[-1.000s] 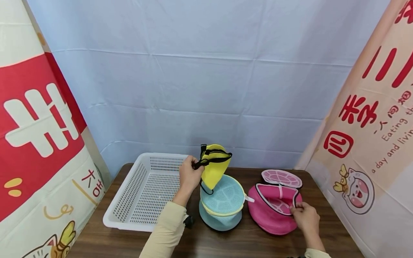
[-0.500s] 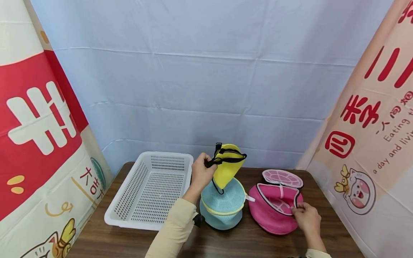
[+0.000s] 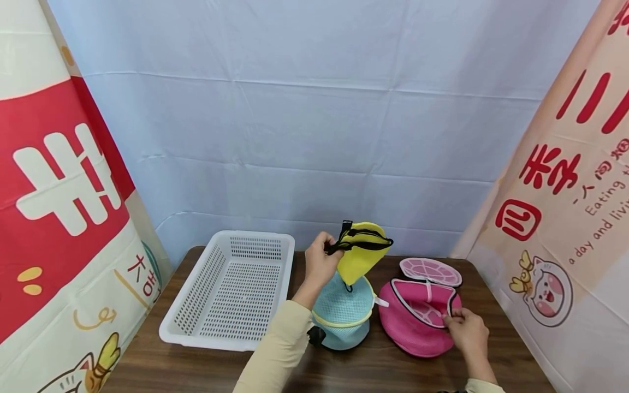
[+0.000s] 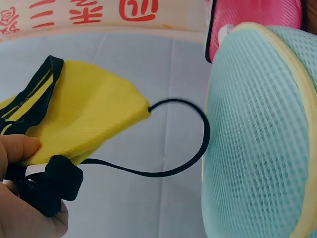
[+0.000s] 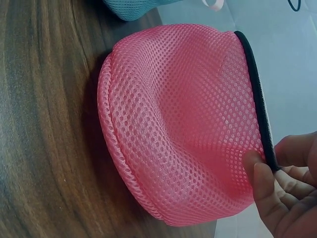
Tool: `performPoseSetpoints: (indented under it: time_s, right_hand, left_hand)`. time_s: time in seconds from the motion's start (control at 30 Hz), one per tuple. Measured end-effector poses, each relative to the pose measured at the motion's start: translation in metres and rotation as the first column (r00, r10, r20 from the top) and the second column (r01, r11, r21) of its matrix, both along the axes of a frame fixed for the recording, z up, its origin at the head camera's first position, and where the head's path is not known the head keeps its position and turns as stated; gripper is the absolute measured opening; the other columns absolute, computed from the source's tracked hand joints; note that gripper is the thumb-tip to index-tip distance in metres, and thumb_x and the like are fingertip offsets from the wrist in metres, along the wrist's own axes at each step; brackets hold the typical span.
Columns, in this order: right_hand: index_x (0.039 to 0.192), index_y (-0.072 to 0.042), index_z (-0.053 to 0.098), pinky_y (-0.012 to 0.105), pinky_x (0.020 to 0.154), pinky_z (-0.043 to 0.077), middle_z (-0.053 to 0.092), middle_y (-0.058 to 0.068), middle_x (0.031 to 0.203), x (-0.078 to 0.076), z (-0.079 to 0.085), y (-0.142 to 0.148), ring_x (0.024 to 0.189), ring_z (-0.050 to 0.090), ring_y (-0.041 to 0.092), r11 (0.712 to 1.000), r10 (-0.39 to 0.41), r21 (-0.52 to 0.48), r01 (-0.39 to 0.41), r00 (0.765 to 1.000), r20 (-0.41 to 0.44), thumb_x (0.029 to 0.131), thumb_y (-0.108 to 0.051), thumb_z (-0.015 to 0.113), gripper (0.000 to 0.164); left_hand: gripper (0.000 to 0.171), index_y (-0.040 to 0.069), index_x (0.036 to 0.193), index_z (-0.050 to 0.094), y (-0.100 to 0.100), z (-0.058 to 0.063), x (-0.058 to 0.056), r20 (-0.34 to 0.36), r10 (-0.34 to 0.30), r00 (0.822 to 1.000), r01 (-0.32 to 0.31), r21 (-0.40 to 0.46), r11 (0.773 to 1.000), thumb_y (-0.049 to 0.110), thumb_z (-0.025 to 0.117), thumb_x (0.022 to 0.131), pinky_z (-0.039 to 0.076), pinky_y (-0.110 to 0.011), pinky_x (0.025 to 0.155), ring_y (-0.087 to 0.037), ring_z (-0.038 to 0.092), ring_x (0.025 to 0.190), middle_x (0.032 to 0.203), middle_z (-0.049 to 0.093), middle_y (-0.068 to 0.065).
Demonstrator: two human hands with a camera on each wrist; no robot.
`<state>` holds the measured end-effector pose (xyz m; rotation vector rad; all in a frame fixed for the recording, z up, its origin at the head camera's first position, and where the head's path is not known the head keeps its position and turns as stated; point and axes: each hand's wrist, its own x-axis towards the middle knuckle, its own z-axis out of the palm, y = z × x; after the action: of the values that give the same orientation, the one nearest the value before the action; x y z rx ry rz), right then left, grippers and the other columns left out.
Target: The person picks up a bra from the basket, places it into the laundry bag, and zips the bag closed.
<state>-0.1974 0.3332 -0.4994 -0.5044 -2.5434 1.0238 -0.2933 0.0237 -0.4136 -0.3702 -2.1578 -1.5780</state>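
Observation:
My left hand grips a yellow pouch by its black-trimmed end. The pouch hangs tilted above the open blue mesh bag, which has a yellow rim. In the left wrist view, a thin black cord loop trails from the pouch tip towards the blue mesh, and a black toggle-like piece sits by the fingers. At the right, my right hand pinches the black zip edge of a pink mesh bag. That bag stands on the table with its oval lid folded back.
A white perforated plastic basket stands at the left of the dark wooden table. Behind the table hangs a pale blue cloth. Printed cloths close in both sides.
My left hand has carried the yellow pouch to the right, from beside the basket towards the pink bag. My right hand keeps its pinch on the pink mesh bag's edge.

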Motion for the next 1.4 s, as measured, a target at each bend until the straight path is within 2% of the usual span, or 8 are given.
performPoseSetpoints:
  time_s: [0.2,0.47,0.63,0.83,0.97,1.13,1.3,1.4]
  right_hand:
    - [0.094,0.009,0.061,0.047,0.073,0.039,0.068,0.014,0.075,0.000,0.000,0.000,0.068,0.064,0.025,1.000,-0.002,0.005,0.002,1.000,0.003,0.080,-0.008,0.065,0.023]
    - [0.094,0.010,0.061,0.044,0.070,0.039,0.068,0.014,0.075,-0.001,-0.002,0.000,0.064,0.063,0.020,1.000,-0.003,-0.001,0.003,1.000,0.004,0.080,-0.007,0.066,0.022]
    - [0.095,0.009,0.061,0.043,0.070,0.040,0.068,0.013,0.074,-0.002,-0.002,-0.001,0.068,0.064,0.024,1.000,-0.008,-0.004,0.008,1.000,0.008,0.080,-0.007,0.065,0.022]
    - [0.093,0.007,0.062,0.045,0.071,0.039,0.068,0.013,0.075,-0.003,-0.002,-0.003,0.081,0.062,0.037,1.000,-0.007,0.013,0.007,1.000,-0.003,0.080,-0.008,0.066,0.021]
    - [0.092,0.007,0.062,0.044,0.072,0.039,0.068,0.013,0.075,-0.003,-0.002,-0.003,0.081,0.062,0.036,1.000,-0.008,0.013,0.008,1.000,0.000,0.080,-0.008,0.066,0.020]
    - [0.093,0.007,0.062,0.042,0.071,0.039,0.068,0.012,0.074,-0.004,-0.001,-0.004,0.072,0.062,0.026,1.000,0.002,0.005,-0.002,1.000,-0.003,0.081,-0.007,0.065,0.019]
    - [0.094,0.008,0.061,0.046,0.073,0.038,0.068,0.013,0.076,-0.002,0.000,-0.005,0.079,0.061,0.035,1.000,0.006,0.000,-0.006,1.000,0.008,0.081,-0.007,0.065,0.020]
    - [0.095,0.008,0.061,0.047,0.075,0.038,0.068,0.013,0.076,-0.001,-0.001,-0.004,0.082,0.060,0.036,1.000,0.009,0.002,-0.009,1.000,0.021,0.081,-0.008,0.066,0.021]
  left_hand:
    - [0.024,0.013,0.081,0.052,0.010,0.002,-0.001,0.011,-0.025,1.000,0.025,0.019,0.999,0.001,0.071,0.078,0.044,-0.026,0.061,-0.013,0.052,0.072,0.080,0.057,0.002]
    - [0.025,0.013,0.079,0.052,0.021,-0.001,-0.003,0.027,-0.040,0.999,0.040,0.006,0.999,0.002,0.074,0.076,0.044,-0.024,0.059,-0.011,0.053,0.069,0.076,0.056,0.003]
    - [0.024,0.014,0.079,0.053,0.031,-0.002,-0.003,0.043,-0.030,0.999,0.031,-0.003,1.000,0.005,0.075,0.075,0.044,-0.024,0.058,-0.009,0.053,0.067,0.075,0.056,0.005]
    - [0.024,0.014,0.080,0.054,0.041,-0.004,-0.002,0.073,-0.049,0.996,0.049,0.012,0.999,0.006,0.076,0.076,0.044,-0.024,0.058,-0.009,0.052,0.068,0.075,0.055,0.006]
    - [0.023,0.014,0.078,0.055,0.047,-0.005,-0.001,0.095,-0.051,0.994,0.047,0.047,0.998,0.006,0.077,0.075,0.045,-0.024,0.058,-0.008,0.053,0.069,0.075,0.057,0.007]
    - [0.023,0.014,0.077,0.056,0.057,-0.006,-0.001,0.132,-0.058,0.990,0.043,0.113,0.993,0.006,0.077,0.075,0.046,-0.026,0.059,-0.010,0.054,0.071,0.077,0.057,0.007]
    - [0.024,0.015,0.077,0.055,0.070,-0.011,-0.001,0.195,-0.059,0.979,0.024,0.178,0.984,0.006,0.077,0.075,0.046,-0.026,0.060,-0.009,0.052,0.072,0.078,0.055,0.008]
    - [0.026,0.014,0.077,0.053,0.078,-0.013,0.000,0.231,-0.058,0.971,0.006,0.218,0.976,0.005,0.077,0.075,0.042,-0.025,0.053,-0.008,0.048,0.063,0.076,0.052,0.007]
